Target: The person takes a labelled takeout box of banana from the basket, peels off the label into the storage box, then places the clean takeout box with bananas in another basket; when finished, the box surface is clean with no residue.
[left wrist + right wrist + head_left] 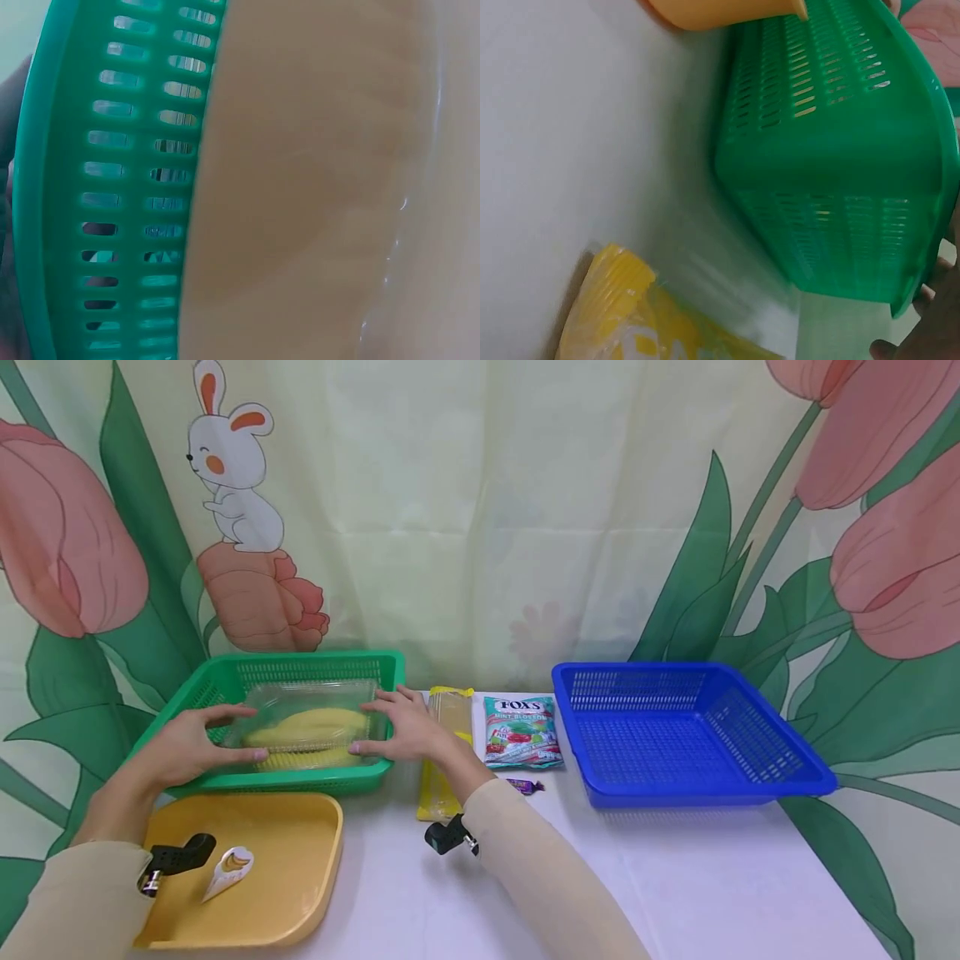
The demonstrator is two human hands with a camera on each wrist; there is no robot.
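Clear box (311, 727) of yellow food sits in green basket (225, 672). Left hand (183, 747), right hand (405, 727): each grip curled on box end. Advice: hold level, squeeze evenly, clear basket rim.

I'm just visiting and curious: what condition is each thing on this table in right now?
Clear box: lid closed, yellow food inside, lying in the green basket.
Left hand: holds the box's left end.
Right hand: holds its right end.
Blue basket: holds nothing.
Yellow tray: carries one small white cone.
Candy bag: sealed, lying flat.
Yellow packet: flat, partly under the right forearm.
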